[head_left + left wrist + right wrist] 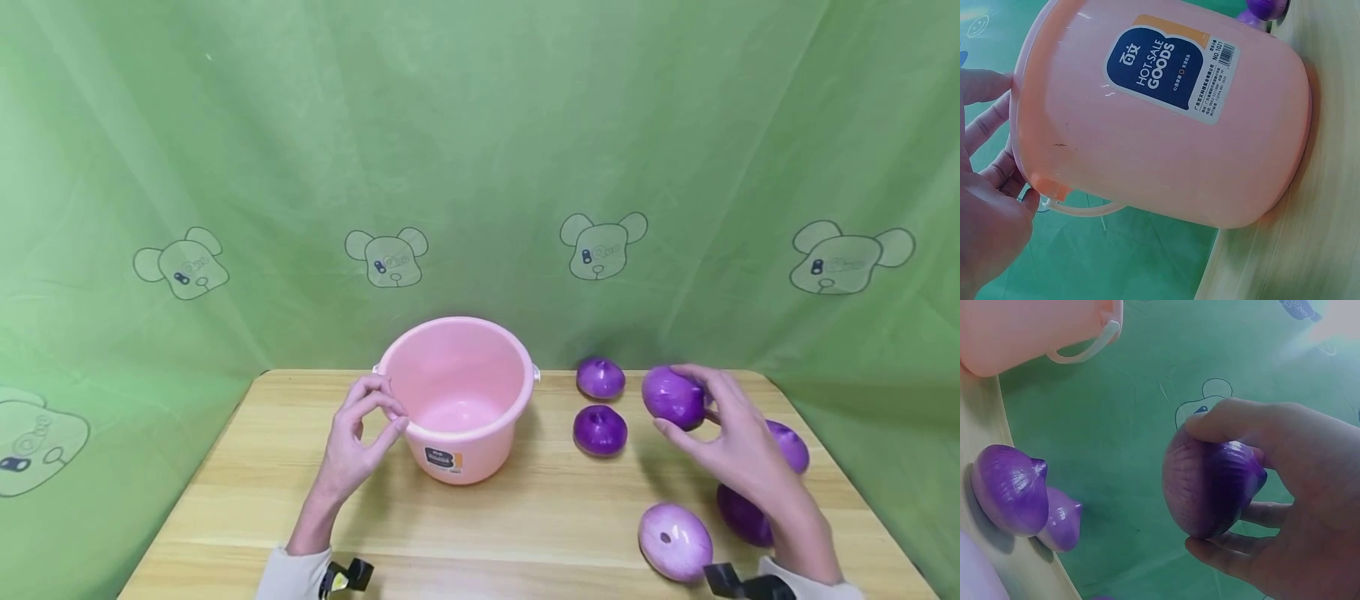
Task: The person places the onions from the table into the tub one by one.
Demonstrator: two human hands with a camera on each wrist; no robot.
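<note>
A pink bucket stands upright on the wooden table, its inner bottom showing. My left hand holds the rim at the bucket's near left side, thumb and fingertips at the edge; in the left wrist view the bucket's label faces the camera. To the right, my right hand grips a purple onion between thumb and fingers. The right wrist view shows this onion raised off the table, its pointed end toward the palm.
Two purple onions lie right of the bucket. A paler onion is near the front, and two more sit partly behind my right arm. Green cloth with bear-head drawings hangs behind the table.
</note>
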